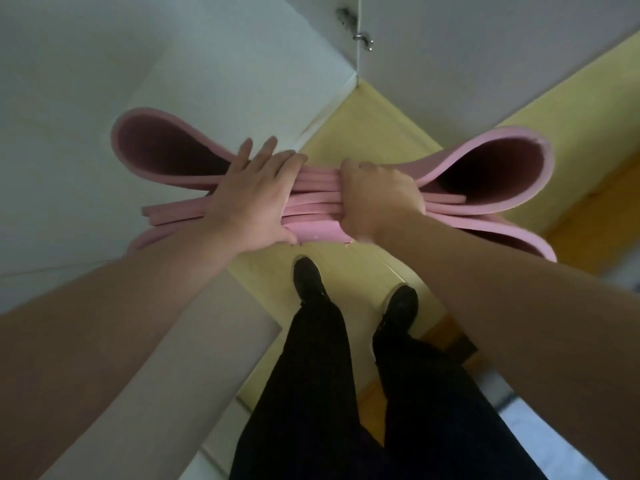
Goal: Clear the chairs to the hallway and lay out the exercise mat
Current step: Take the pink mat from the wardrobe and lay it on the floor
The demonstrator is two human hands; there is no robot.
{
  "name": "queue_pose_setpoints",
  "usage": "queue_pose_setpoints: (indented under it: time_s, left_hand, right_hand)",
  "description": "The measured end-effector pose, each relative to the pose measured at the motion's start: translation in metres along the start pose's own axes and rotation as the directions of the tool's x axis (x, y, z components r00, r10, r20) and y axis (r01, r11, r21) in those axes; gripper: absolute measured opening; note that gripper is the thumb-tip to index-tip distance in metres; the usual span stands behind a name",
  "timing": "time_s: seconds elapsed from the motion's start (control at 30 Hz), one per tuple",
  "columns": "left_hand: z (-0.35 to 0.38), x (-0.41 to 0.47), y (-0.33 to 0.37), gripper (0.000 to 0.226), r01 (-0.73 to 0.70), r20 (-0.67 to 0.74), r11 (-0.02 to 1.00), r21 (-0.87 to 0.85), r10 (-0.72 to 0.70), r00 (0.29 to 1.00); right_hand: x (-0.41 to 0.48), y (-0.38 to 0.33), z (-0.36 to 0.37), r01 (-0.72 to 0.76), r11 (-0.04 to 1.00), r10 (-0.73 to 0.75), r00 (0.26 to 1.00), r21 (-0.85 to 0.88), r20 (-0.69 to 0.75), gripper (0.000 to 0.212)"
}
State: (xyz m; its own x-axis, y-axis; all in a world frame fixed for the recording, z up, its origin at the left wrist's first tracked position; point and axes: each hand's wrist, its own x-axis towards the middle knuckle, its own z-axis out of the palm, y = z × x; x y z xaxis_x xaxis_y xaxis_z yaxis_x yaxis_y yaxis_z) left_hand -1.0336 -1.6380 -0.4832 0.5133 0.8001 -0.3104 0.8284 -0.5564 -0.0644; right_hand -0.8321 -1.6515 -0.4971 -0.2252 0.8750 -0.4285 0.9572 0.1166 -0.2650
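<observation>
Head view, read left to right from the wall corner (356,85). Left of and below the corner: left hand (256,195) laid flat, fingers straight, pressed over the pinched middle of the folded pink exercise mat (313,195), probably to stop the layers springing apart. Directly below the corner: right hand (379,200) clenched round the same layers, apparently bearing the weight. Mat held up before the corner, above the yellow floor (374,133), loops bulging either side; not yet laid out.
</observation>
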Motion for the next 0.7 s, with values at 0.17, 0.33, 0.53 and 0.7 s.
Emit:
queue_pose_setpoints:
  time_s: [0.17, 0.33, 0.53, 0.7]
  left_hand:
    - [-0.093, -0.006, 0.045, 0.131, -0.073, -0.046, 0.994, -0.078, 0.069, 0.997]
    - [-0.172, 0.001, 0.082, 0.069, -0.192, -0.028, 0.98, -0.06, 0.191, 0.981]
    - [-0.262, 0.001, 0.123, 0.057, -0.352, -0.079, 0.935, -0.043, 0.348, 0.934]
    - [-0.31, -0.002, 0.162, 0.05, -0.475, -0.139, 0.878, 0.06, 0.478, 0.867]
  right_hand:
    - [-0.084, 0.023, -0.069, -0.096, 0.995, 0.096, 0.991, 0.001, -0.089, 0.027]
    - [-0.152, 0.039, -0.125, -0.245, 0.967, 0.252, 0.96, 0.071, -0.123, 0.028]
    - [-0.229, 0.045, -0.183, -0.393, 0.917, 0.4, 0.896, 0.072, -0.196, 0.041]
    - [-0.273, 0.043, -0.208, -0.445, 0.895, 0.438, 0.863, 0.032, -0.251, 0.103]
